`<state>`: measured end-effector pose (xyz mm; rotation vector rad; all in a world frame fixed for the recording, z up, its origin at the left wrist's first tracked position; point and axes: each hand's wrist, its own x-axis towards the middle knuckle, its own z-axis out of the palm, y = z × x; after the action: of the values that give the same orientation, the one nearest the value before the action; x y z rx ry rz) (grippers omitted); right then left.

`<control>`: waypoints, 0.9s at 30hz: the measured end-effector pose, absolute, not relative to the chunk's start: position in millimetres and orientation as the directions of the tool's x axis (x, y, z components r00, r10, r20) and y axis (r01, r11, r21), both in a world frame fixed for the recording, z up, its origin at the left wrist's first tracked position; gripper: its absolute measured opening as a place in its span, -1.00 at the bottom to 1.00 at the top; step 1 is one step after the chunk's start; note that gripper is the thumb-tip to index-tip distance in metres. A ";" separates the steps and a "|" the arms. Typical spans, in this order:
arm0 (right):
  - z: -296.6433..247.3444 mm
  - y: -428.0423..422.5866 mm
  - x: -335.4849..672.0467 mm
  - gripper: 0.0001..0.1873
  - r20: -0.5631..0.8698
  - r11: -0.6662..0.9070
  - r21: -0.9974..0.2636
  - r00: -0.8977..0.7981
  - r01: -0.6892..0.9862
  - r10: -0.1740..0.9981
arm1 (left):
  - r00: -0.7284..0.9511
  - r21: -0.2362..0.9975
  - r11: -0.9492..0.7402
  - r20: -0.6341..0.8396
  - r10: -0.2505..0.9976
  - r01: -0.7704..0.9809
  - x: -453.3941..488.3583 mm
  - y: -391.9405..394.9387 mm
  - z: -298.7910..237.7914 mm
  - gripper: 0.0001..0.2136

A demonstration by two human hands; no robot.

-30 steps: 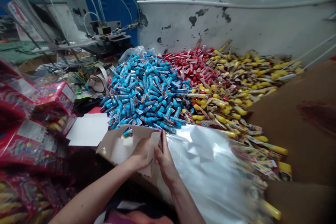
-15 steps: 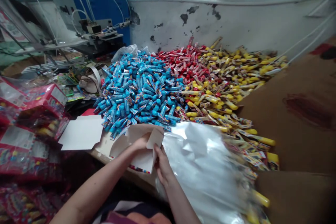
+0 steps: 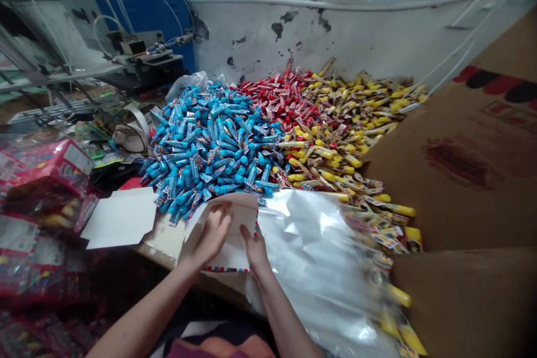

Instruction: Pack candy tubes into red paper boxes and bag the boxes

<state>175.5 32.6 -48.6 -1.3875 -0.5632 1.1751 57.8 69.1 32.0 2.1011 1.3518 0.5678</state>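
A thin carton [image 3: 240,235], white inside with a colourful printed edge, stands partly folded on the table's front edge. Into it reaches my left hand [image 3: 216,230], its fingers stretched out against the inner back panel. My right hand [image 3: 255,247] grips the carton's right side, thumb inside and the other fingers hidden behind the wall. A flat white card sheet [image 3: 121,217] with notched corners lies to the left. Clear plastic bags [image 3: 310,246] are spread right of the carton.
Behind the carton rise heaps of blue tubes [image 3: 210,145], red tubes [image 3: 285,95] and yellow tubes [image 3: 335,145] in wrappers. Pink packs [image 3: 50,173] are stacked at left. A large brown cardboard box [image 3: 461,196] stands at right. Machinery [image 3: 138,56] occupies the back left.
The carton's end flap, earlier folded up between my hands, no longer stands there. My left hand has moved left and its fingers now show inside; the view has swung slightly right.
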 end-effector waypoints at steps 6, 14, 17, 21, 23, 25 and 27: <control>-36.8 35.0 182.4 -0.29 -0.374 -0.264 -0.904 0.324 -0.335 0.869 | 0.060 0.581 -0.498 0.611 0.789 0.644 -8.0 9.0 52.5 -0.55; -38.7 30.6 180.9 -0.29 -0.380 -0.315 -0.924 0.420 -0.217 0.824 | 0.176 0.947 0.211 -0.256 0.950 0.242 -39.7 55.4 27.7 -0.49; -46.2 26.5 179.4 -0.31 -0.357 -0.307 -0.934 0.401 -0.184 0.844 | 0.131 0.937 0.256 -0.292 0.947 0.237 -34.0 62.2 25.6 -0.50; -58.0 19.1 173.3 -0.31 -0.285 -0.281 -0.957 0.404 -0.072 0.869 | -0.020 0.941 0.248 -0.250 0.968 0.230 -23.3 71.8 12.1 -0.43; -61.5 16.4 171.8 -0.29 -0.251 -0.277 -0.961 0.395 0.009 0.884 | -0.004 0.956 0.252 -0.255 0.967 0.149 -21.4 75.3 3.5 -0.35; -61.5 17.3 174.1 -0.20 -0.179 -0.265 -0.952 0.421 0.154 0.889 | 0.028 0.955 0.280 -0.284 0.958 0.100 -23.2 77.0 -3.4 -0.31; -57.9 23.4 180.8 -0.06 -0.010 -0.201 -0.904 0.451 0.378 0.892 | 0.040 0.946 0.305 -0.311 0.950 0.108 -27.9 78.3 -7.5 -0.31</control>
<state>180.8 23.4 -57.9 -1.7804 -1.0876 0.7001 -27.9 78.3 -7.5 1.0707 1.3716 0.8853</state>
